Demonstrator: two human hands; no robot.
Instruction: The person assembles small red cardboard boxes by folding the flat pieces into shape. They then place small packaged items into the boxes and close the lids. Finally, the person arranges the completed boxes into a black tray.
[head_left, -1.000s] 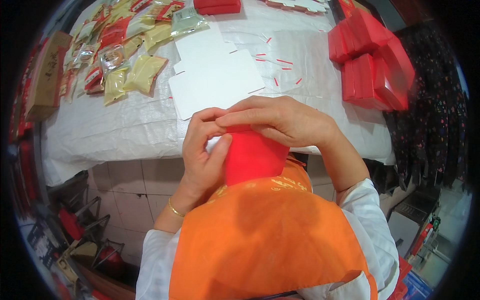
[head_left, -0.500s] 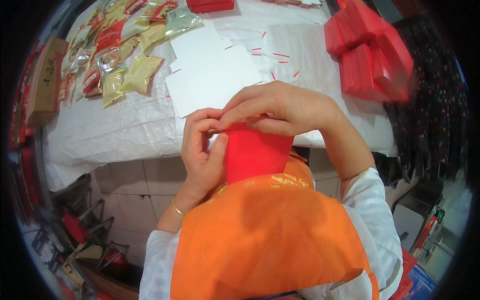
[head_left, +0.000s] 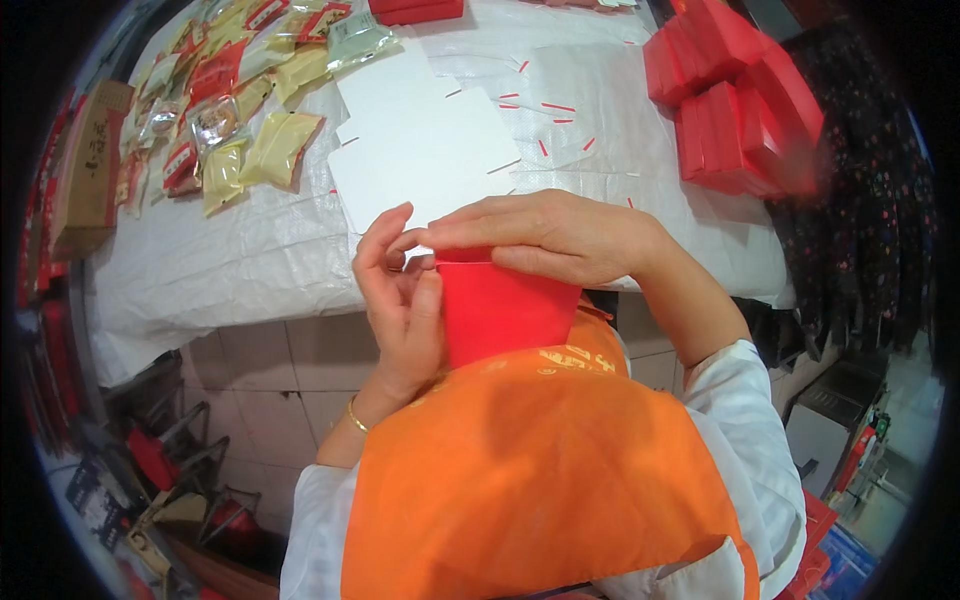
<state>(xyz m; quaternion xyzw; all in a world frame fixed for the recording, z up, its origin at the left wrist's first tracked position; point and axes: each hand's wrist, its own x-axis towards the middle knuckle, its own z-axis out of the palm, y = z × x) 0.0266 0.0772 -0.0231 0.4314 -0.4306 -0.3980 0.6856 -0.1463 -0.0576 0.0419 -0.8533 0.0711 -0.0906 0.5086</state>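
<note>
The red box (head_left: 510,310) sits at the table's near edge, against the orange apron (head_left: 530,450). It looks like light, fairly stiff card that could crease, so its side edges seem the best hold. The left hand (head_left: 395,305) curls at its left edge; the right hand (head_left: 560,235) lies across the far edge, fingers together. Whether either pinches, I cannot tell. White card sheets (head_left: 420,150) lie just beyond, wrapped snacks (head_left: 280,150) far left, finished-looking boxes (head_left: 720,125) far right; nothing seems to block the hands.

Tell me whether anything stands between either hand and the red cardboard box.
Nothing visible does. The left hand is against the left edge of the red cardboard box, and the right hand lies over its top edge.
</note>
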